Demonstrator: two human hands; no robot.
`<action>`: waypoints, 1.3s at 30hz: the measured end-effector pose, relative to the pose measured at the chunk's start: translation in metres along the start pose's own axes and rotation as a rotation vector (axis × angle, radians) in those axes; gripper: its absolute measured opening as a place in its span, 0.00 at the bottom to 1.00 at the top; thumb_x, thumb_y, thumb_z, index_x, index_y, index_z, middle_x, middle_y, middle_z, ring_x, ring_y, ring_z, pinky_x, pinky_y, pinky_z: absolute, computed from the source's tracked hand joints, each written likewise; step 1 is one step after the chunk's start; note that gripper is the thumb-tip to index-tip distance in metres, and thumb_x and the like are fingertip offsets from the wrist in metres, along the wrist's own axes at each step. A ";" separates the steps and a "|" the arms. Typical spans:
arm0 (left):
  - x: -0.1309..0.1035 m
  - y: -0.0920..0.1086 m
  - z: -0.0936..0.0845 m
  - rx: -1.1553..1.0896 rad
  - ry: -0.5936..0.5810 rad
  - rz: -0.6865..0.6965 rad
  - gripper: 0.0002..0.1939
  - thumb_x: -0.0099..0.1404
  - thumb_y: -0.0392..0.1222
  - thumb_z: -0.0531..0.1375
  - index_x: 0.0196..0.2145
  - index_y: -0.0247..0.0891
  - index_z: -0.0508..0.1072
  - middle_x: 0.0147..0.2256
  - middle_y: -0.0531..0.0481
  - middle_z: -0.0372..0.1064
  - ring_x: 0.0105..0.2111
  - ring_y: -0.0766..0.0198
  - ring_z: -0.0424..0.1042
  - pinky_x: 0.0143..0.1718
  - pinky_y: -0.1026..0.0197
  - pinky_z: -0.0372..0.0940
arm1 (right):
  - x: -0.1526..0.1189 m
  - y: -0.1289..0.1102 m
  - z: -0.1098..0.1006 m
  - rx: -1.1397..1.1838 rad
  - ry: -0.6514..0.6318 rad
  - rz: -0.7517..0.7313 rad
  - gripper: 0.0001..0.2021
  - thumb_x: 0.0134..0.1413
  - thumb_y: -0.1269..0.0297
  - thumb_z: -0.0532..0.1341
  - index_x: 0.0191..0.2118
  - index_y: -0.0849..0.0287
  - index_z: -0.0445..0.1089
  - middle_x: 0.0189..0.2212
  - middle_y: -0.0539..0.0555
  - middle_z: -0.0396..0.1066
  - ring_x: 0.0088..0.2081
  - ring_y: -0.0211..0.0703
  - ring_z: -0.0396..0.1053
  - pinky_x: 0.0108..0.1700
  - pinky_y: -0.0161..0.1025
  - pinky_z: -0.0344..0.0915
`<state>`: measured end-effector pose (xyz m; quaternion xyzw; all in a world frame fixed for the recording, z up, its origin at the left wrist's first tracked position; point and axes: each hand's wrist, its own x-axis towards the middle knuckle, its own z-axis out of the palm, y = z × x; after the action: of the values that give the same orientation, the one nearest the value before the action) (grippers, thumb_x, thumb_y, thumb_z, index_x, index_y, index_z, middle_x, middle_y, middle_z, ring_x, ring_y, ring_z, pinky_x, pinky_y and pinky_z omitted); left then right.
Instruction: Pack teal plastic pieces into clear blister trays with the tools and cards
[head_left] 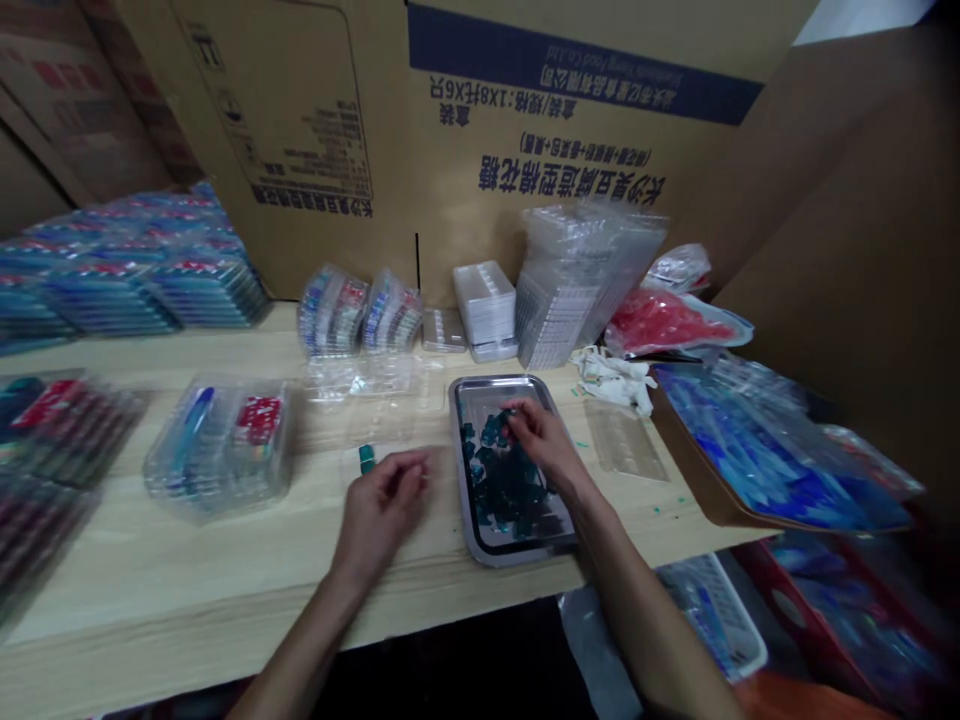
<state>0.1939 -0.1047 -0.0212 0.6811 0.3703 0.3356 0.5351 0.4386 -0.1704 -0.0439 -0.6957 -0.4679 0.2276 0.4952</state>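
A metal tray (pixel 457 480) holds a loose heap of dark teal, glossy pieces (pixel 506 480). Over its upper part is my right hand (pixel 541 442), fingertips pinched together among the pieces; whatever lies between them is hidden. To the left of the tray, my left hand (pixel 382 508) hovers above the table with its fingers curled and thumb against them, slightly blurred. What it holds, if anything, cannot be made out. Just beyond the left fingers, a small teal piece (pixel 366 459) sits in a clear, barely visible plastic blister tray (pixel 379 420).
Filled clear packs (pixel 217 445) stand at left, near stacked blue packs (pixel 202 290). Behind are empty clear trays (pixel 559 300), a white lidded stack (pixel 486 305) and a large carton (pixel 450 130). At right lie white gloves (pixel 615 378), red bags (pixel 671 320) and a box of blue items (pixel 765 450).
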 end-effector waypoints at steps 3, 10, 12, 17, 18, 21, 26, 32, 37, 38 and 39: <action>0.005 0.005 0.030 -0.339 -0.062 -0.182 0.22 0.58 0.53 0.65 0.46 0.36 0.77 0.37 0.46 0.78 0.34 0.62 0.76 0.38 0.59 0.70 | -0.022 -0.018 0.023 0.336 -0.116 0.021 0.12 0.59 0.59 0.54 0.47 0.56 0.65 0.27 0.48 0.69 0.28 0.42 0.69 0.32 0.38 0.66; 0.006 0.003 0.047 -0.530 -0.010 -0.198 0.20 0.52 0.42 0.70 0.43 0.37 0.78 0.41 0.45 0.78 0.41 0.60 0.75 0.44 0.60 0.68 | -0.045 -0.037 0.057 0.076 -0.015 -0.097 0.10 0.54 0.69 0.53 0.42 0.57 0.66 0.27 0.49 0.68 0.28 0.40 0.66 0.32 0.36 0.62; 0.004 0.004 0.041 -0.513 -0.035 -0.206 0.18 0.51 0.39 0.70 0.42 0.36 0.79 0.41 0.45 0.78 0.41 0.61 0.75 0.45 0.61 0.67 | -0.045 -0.038 0.058 0.031 0.001 -0.097 0.09 0.53 0.70 0.52 0.40 0.57 0.66 0.26 0.48 0.68 0.27 0.39 0.66 0.30 0.35 0.60; 0.006 0.010 0.028 -0.597 -0.115 -0.343 0.18 0.52 0.43 0.71 0.40 0.34 0.80 0.39 0.45 0.78 0.36 0.66 0.74 0.41 0.64 0.66 | -0.050 -0.047 0.059 -0.099 0.026 -0.175 0.11 0.54 0.72 0.51 0.41 0.57 0.65 0.27 0.48 0.69 0.26 0.39 0.67 0.30 0.35 0.59; 0.006 0.010 0.027 -0.599 -0.114 -0.358 0.17 0.51 0.44 0.71 0.38 0.34 0.80 0.36 0.46 0.78 0.33 0.67 0.73 0.38 0.65 0.66 | -0.053 -0.049 0.061 -0.137 0.021 -0.207 0.11 0.54 0.72 0.50 0.42 0.57 0.65 0.29 0.49 0.70 0.27 0.40 0.68 0.32 0.35 0.60; 0.004 0.007 0.026 -0.632 -0.108 -0.426 0.16 0.44 0.43 0.75 0.29 0.33 0.78 0.28 0.50 0.74 0.27 0.70 0.71 0.33 0.67 0.65 | -0.061 -0.055 0.066 -0.219 -0.021 -0.270 0.12 0.54 0.73 0.50 0.42 0.56 0.65 0.33 0.52 0.73 0.32 0.42 0.72 0.36 0.36 0.62; -0.025 0.007 0.024 -0.679 -0.087 -0.529 0.15 0.41 0.42 0.75 0.23 0.33 0.75 0.23 0.53 0.71 0.21 0.72 0.67 0.27 0.67 0.63 | -0.047 -0.042 0.034 -0.425 0.283 -0.062 0.14 0.51 0.72 0.50 0.41 0.58 0.68 0.23 0.51 0.69 0.24 0.44 0.66 0.30 0.38 0.58; -0.037 -0.001 -0.035 -0.328 0.121 -0.305 0.15 0.49 0.45 0.71 0.35 0.38 0.80 0.31 0.51 0.77 0.31 0.67 0.72 0.36 0.65 0.63 | -0.035 -0.019 -0.015 -0.374 0.329 0.009 0.13 0.51 0.69 0.52 0.42 0.57 0.69 0.23 0.49 0.67 0.22 0.40 0.62 0.28 0.36 0.56; -0.010 -0.030 -0.072 0.051 0.257 -0.089 0.14 0.54 0.45 0.66 0.38 0.38 0.80 0.33 0.49 0.78 0.33 0.61 0.73 0.37 0.61 0.64 | -0.086 -0.047 0.064 -0.080 -0.155 -0.133 0.12 0.54 0.72 0.51 0.42 0.54 0.66 0.25 0.48 0.69 0.25 0.40 0.68 0.30 0.35 0.62; -0.007 -0.035 -0.072 0.109 0.247 -0.066 0.13 0.55 0.44 0.65 0.37 0.38 0.80 0.33 0.49 0.78 0.32 0.61 0.73 0.37 0.61 0.64 | -0.095 -0.052 0.082 -0.062 -0.242 -0.171 0.13 0.55 0.73 0.51 0.43 0.54 0.66 0.28 0.49 0.71 0.29 0.40 0.70 0.34 0.35 0.64; -0.005 -0.038 -0.071 0.159 0.229 -0.049 0.11 0.55 0.44 0.65 0.36 0.39 0.80 0.32 0.49 0.78 0.32 0.61 0.73 0.37 0.61 0.64 | -0.101 -0.056 0.098 -0.063 -0.312 -0.197 0.14 0.55 0.75 0.51 0.44 0.54 0.65 0.31 0.51 0.72 0.32 0.41 0.72 0.37 0.36 0.65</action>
<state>0.1255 -0.0692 -0.0444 0.6693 0.4708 0.3675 0.4419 0.2916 -0.2082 -0.0480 -0.6181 -0.6118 0.2684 0.4143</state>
